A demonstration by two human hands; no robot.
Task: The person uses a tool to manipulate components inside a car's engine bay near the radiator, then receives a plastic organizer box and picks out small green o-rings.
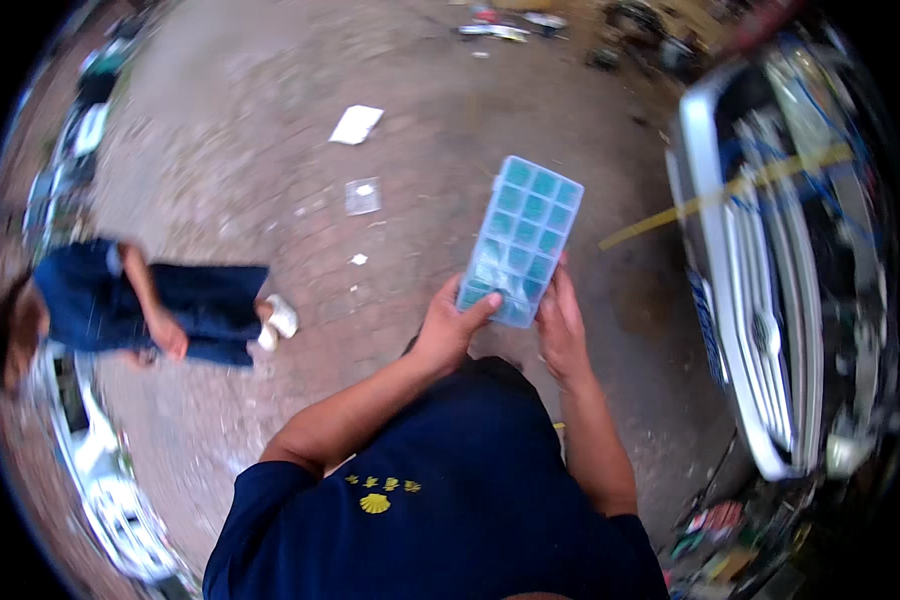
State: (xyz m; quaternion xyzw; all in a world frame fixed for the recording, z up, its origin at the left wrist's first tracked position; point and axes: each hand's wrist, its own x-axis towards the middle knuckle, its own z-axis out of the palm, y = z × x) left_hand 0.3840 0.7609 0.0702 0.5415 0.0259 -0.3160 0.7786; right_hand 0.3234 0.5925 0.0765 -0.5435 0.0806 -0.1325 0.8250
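A clear plastic compartment box [520,240] with small square cells is held out in front of me, tilted a little to the right. Green pieces fill most cells; they are too small to make out. My left hand [452,325] grips the near left corner, its thumb lying over the top. Along the near right edge, my right hand [562,325] holds the box from the side, with some fingers hidden behind it. The lid appears closed.
At the right stands a vehicle front with a silver grille [770,340], a yellow strip [720,200] jutting from it. A person in dark blue [160,310] stands at the left. White paper [356,124] and a clear packet [363,196] lie on the brick ground.
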